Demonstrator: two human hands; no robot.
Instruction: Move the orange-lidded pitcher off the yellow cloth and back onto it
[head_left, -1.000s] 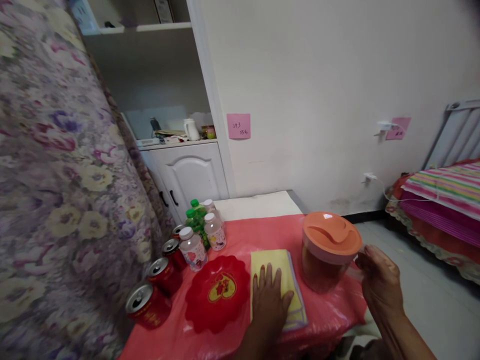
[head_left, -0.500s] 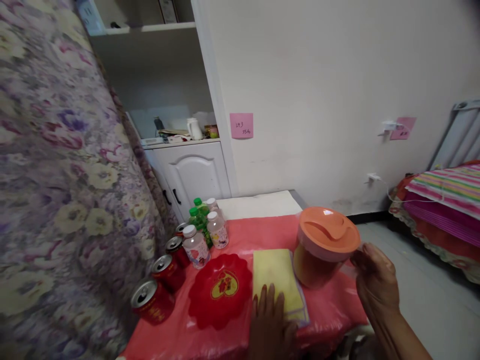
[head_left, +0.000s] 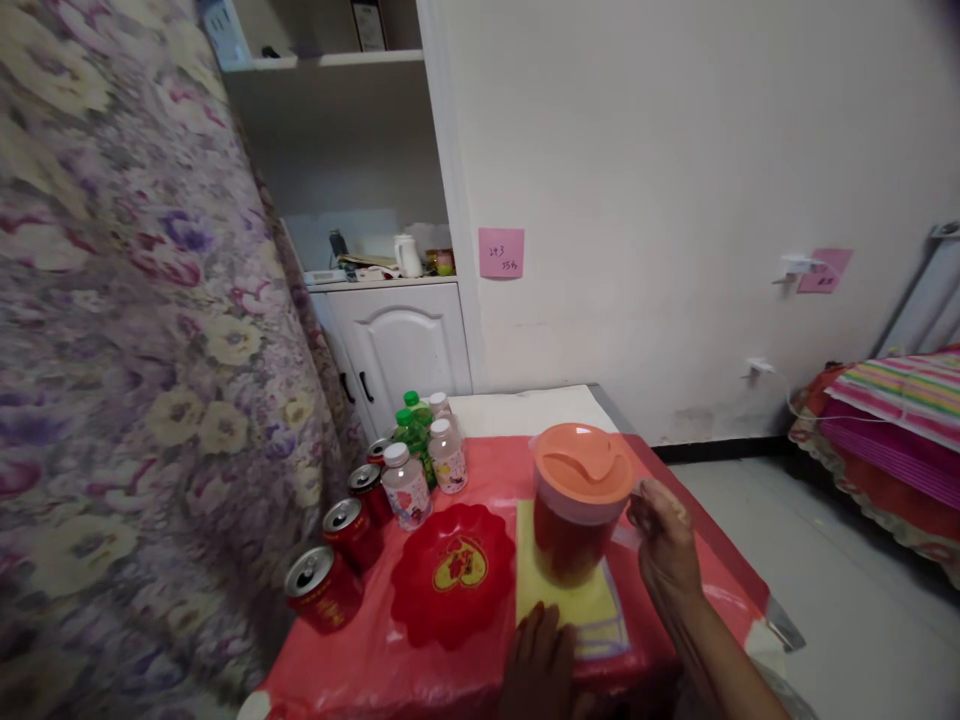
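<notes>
Head view: across swings the orange-lidded pitcher (head_left: 574,535), now overlapping the yellow cloth (head_left: 600,618) at the red plate's (head_left: 454,578) two o'clock! Right hand (head_left: 666,540) grips its handle (head_left: 626,536); left hand (head_left: 538,660) lies flat, seven o'clock on the cloth, grasping nothing. Pitcher touching down? Can't tell.

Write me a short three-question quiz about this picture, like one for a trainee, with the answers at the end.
1. Which hand grips the handle of the pitcher?
2. True or false: the red plate lies between the red cans and the yellow cloth.
3. Choose one. The thing nearest the left hand is:
a) a bottle
b) the yellow cloth
c) a wall plug

Key:
1. The right hand.
2. True.
3. b
</notes>
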